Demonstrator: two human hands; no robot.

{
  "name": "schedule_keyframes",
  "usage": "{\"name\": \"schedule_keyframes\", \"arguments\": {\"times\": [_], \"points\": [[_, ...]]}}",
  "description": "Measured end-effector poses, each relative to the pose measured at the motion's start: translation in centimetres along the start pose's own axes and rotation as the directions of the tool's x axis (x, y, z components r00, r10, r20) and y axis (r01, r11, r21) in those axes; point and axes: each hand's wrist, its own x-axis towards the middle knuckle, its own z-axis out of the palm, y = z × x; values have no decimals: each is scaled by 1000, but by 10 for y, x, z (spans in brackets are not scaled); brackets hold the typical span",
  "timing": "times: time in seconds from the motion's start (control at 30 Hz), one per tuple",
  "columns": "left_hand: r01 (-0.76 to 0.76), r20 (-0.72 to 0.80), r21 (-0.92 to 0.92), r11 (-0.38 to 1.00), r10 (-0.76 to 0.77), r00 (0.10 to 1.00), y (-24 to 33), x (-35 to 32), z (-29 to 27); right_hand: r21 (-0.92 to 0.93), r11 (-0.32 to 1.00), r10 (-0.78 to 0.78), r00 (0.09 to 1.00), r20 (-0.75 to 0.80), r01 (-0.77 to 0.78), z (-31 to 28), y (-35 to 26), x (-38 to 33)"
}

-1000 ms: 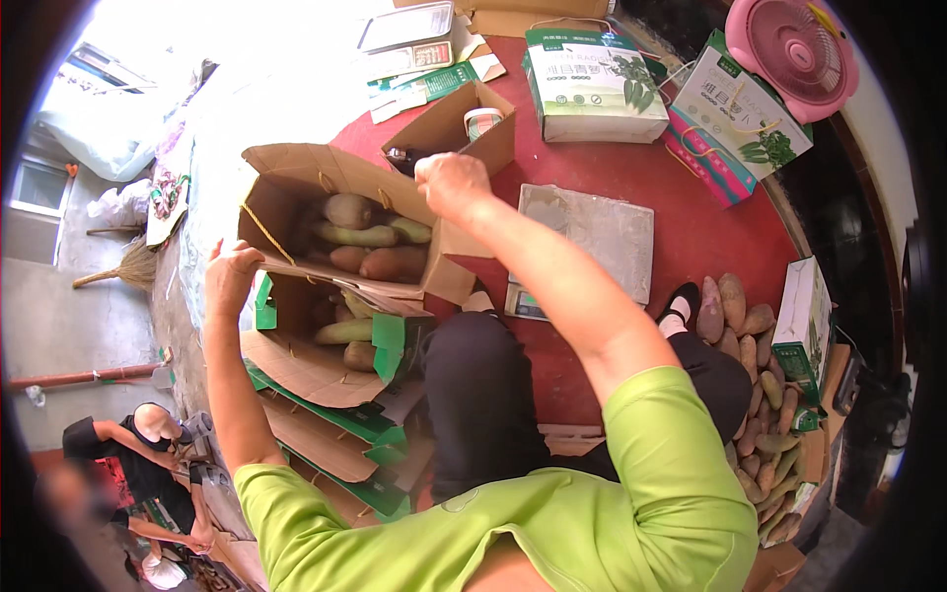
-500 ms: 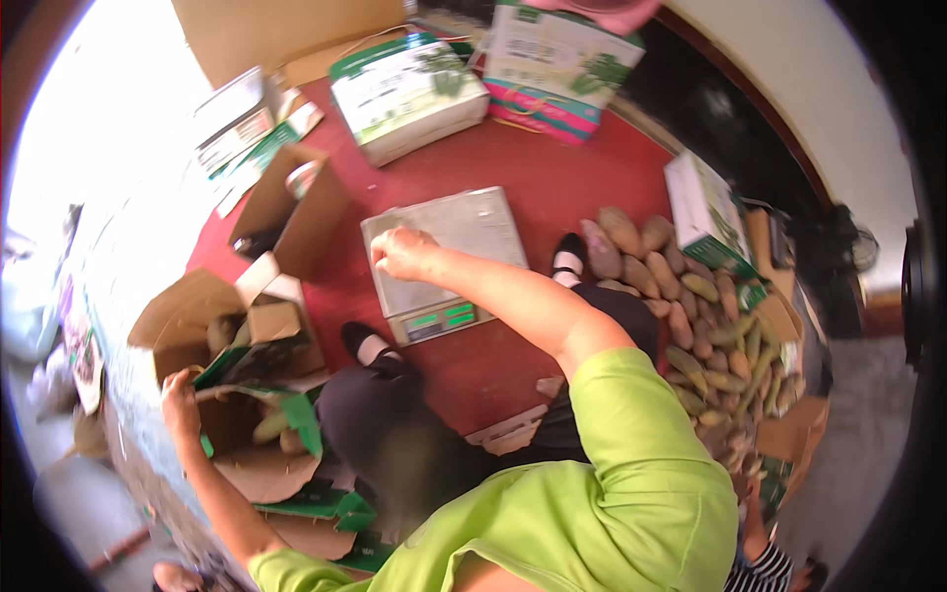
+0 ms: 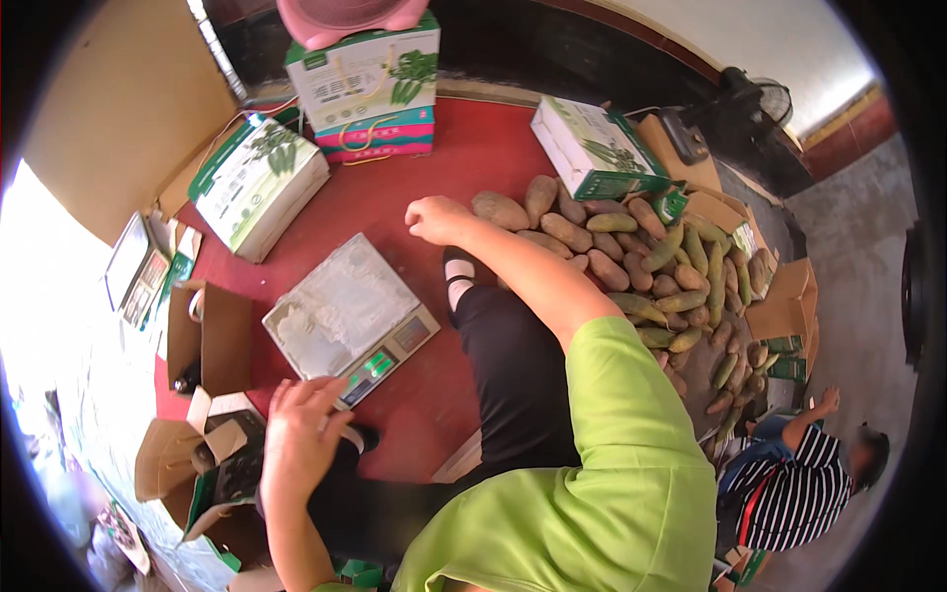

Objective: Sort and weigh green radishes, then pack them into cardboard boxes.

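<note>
A digital scale (image 3: 345,308) with a bare metal plate and a lit green display sits on the red surface between my legs. My left hand (image 3: 301,439) hovers at its near-left corner, fingers apart and holding nothing. Beyond the scale to the right, my right hand (image 3: 437,219) is closed with the fingers curled downward, and whatever may be inside is hidden. It is nearest to a brown tuber (image 3: 501,210) at the edge of a large pile of brown and greenish long tubers (image 3: 641,259).
Printed white-and-green cartons (image 3: 258,187) stand at the back, one under a pink basin (image 3: 350,18). Open cardboard boxes (image 3: 209,340) line the left side. Behind the pile is another carton (image 3: 592,148). A person in a striped top (image 3: 797,488) is at the lower right.
My view has turned right. My right hand has gone from above the scale plate toward the tuber pile. My left hand has left the open box and come over beside the scale.
</note>
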Motion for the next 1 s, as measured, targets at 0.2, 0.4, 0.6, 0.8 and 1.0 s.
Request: {"name": "schedule_keyframes", "arguments": {"times": [0.2,0.4,0.6,0.8,1.0], "points": [[79,211,-88,993,-59,976,-5,26,79,187,937,332,922,-200,-296,-24,157,-52],[99,280,162,982,-142,950,-29,36,111,309,733,678,691,-251,-606,-25,291,-101],[118,367,258,959,-210,906,-34,48,125,520,605,795,493,-353,-603,-34,368,-114],[129,428,267,955,-238,872,-29,61,130,560,569,817,332,-472,-603,-65,401,-75],[95,454,251,963,-204,867,-29,74,138,701,509,860,317,-399,-499,-85,433,-47]]}}
